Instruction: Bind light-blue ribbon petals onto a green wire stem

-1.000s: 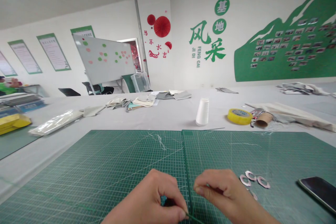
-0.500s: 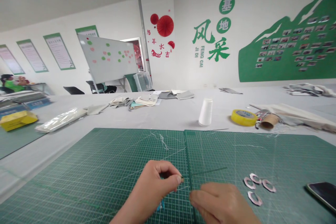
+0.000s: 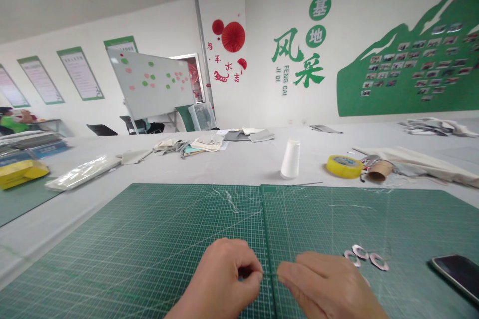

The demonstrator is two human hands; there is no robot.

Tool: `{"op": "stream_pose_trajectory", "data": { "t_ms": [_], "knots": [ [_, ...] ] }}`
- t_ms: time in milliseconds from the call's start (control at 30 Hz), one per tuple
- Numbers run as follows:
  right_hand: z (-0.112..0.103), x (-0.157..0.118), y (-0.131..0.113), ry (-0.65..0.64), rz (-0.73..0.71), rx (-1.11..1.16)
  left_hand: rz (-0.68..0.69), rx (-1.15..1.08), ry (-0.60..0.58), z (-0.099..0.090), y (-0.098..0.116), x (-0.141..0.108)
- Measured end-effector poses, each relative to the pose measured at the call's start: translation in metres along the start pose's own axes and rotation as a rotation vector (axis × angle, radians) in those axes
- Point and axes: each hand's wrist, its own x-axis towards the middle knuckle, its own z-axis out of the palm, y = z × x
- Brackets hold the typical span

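My left hand (image 3: 228, 279) is closed in a pinch over the seam between two green cutting mats (image 3: 179, 219). Whatever lies between its thumb and forefinger is too small to name. My right hand (image 3: 325, 284) faces it, fingertips pinched together a small gap away, and what they hold is hidden. Beside my right hand lie several pinkish-white rings (image 3: 379, 261) on the mat, one partly covered by that hand. Loose white threads (image 3: 231, 202) rest near the mat's far edge.
A phone (image 3: 458, 276) lies at the right. Beyond the mats stand a white thread cone (image 3: 291, 159), yellow tape (image 3: 344, 166) and a cardboard tube (image 3: 379, 171). Fabric pieces (image 3: 249, 134), a plastic-wrapped pack (image 3: 84, 172) and a yellow box (image 3: 22, 173) lie farther off. A person (image 3: 11, 119) sits at far left.
My left hand has moved slightly down and my right hand slightly up and right. The thin dark strand near my left fingertips no longer shows clearly. The view has shifted a little.
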Motion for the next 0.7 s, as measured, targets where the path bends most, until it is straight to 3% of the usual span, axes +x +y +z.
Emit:
{"op": "stream_pose_trajectory", "data": {
  "t_ms": [267, 467, 567, 700],
  "knots": [
    [0.001, 0.007, 0.011, -0.032, 0.081, 0.175, 0.223, 0.131, -0.173, -0.006, -0.004, -0.002],
    [0.001, 0.01, 0.017, -0.121, 0.176, 0.367, 0.255, -0.043, -0.341, -0.016, -0.001, -0.004],
    [0.005, 0.011, 0.017, -0.132, 0.219, 0.441, 0.226, -0.156, -0.316, -0.02, 0.002, -0.007],
    [0.014, 0.011, 0.014, -0.139, 0.225, 0.476, 0.105, -0.276, -0.163, -0.022, 0.006, -0.008]
  ]
}}
